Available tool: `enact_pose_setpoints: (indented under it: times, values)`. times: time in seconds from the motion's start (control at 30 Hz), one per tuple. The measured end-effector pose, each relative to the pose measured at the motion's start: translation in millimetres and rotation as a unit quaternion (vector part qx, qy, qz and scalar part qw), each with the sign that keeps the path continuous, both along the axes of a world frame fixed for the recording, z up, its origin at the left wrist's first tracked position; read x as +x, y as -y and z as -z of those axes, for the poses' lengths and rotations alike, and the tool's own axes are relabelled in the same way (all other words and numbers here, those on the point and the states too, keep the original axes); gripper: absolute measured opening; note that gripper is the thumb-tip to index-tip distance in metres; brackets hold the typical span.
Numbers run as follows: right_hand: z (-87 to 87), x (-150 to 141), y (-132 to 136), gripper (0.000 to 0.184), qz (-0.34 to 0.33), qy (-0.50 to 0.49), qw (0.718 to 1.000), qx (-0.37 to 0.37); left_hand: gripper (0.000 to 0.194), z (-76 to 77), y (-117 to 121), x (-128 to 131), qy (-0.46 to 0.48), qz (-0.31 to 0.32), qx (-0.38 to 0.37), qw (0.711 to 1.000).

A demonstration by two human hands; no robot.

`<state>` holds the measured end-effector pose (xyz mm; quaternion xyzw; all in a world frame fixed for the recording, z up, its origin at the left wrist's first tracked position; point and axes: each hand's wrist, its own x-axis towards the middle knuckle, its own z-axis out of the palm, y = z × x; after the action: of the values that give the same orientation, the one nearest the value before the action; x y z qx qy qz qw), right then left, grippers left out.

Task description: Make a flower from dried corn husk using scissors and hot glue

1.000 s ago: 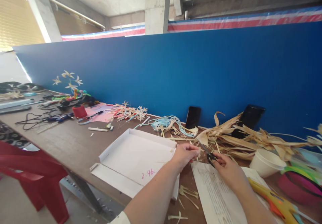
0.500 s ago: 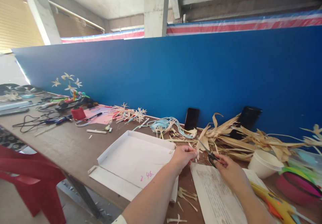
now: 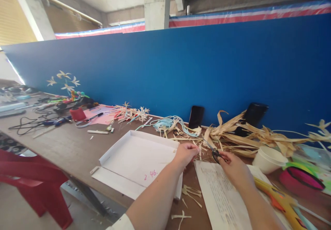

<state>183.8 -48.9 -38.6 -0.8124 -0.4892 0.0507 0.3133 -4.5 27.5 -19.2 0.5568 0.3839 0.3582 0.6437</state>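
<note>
My left hand (image 3: 185, 155) is closed in a pinch above the right edge of a shallow white box (image 3: 129, 147). A small pale piece of dried husk shows at its fingertips, mostly hidden. To its right, my right hand (image 3: 234, 168) grips small black-handled scissors (image 3: 215, 155), the blades pointing up and left toward the husk scraps. Under my right forearm lies a printed sheet (image 3: 219, 192). Cut husk strips (image 3: 190, 190) are scattered on the table between the box and the sheet. Long dried husks (image 3: 232, 133) are heaped behind the scissors.
A white cup (image 3: 269, 159), a pink bowl-shaped thing (image 3: 297, 181) and a yellow glue gun (image 3: 278, 199) are at right. Two dark phones (image 3: 196, 116) lean on the blue partition (image 3: 155, 75). Husk flowers (image 3: 141, 114), cords and a red chair (image 3: 31, 185) are at left.
Both hands have shifted slightly left and up in view, with the scissors still in my right hand. The whole scene has drifted slightly left as the camera turned.
</note>
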Motion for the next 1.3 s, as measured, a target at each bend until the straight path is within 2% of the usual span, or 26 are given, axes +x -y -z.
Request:
enact_pose_setpoints:
  times: [0.13, 0.27, 0.47, 0.7, 0.9, 1.03, 1.17, 1.3]
  values:
    - [-6.4, -15, 0, 0.032, -0.002, 0.046, 0.999, 0.006, 0.016, -0.2, -1, 0, -0.035, -0.031, 0.007, 0.999]
    - [-6.3, -25, -3, 0.03, -0.009, 0.049, 0.999, 0.015, 0.012, -1.4, 0, 0, -0.06, -0.037, 0.019, 0.997]
    - [-2.7, -27, -7, 0.03, -0.001, 0.026, 0.999, 0.047, 0.013, 1.7, -2, 0, -0.076, -0.034, 0.037, 0.996]
    - [-17.6, -25, 5, 0.032, -0.008, 0.02, 0.996, 0.083, 0.016, 9.0, -5, -1, -0.119, -0.03, 0.11, 0.986]
    - [-28.5, -8, 18, 0.035, 0.073, -0.021, 0.991, 0.112, 0.019, 11.6, 3, -2, -0.215, 0.066, 0.258, 0.94]
    - [-33.8, -11, 20, 0.034, 0.059, -0.046, 0.988, 0.135, 0.022, 10.5, 9, -1, -0.253, 0.133, 0.304, 0.909]
    - [-37.1, -17, 21, 0.033, 0.046, -0.056, 0.988, 0.134, 0.027, 8.9, 10, -2, -0.281, 0.147, 0.32, 0.893]
    - [-37.9, -17, 23, 0.033, 0.038, -0.05, 0.987, 0.149, 0.026, 8.6, 9, -3, -0.298, 0.138, 0.369, 0.87]
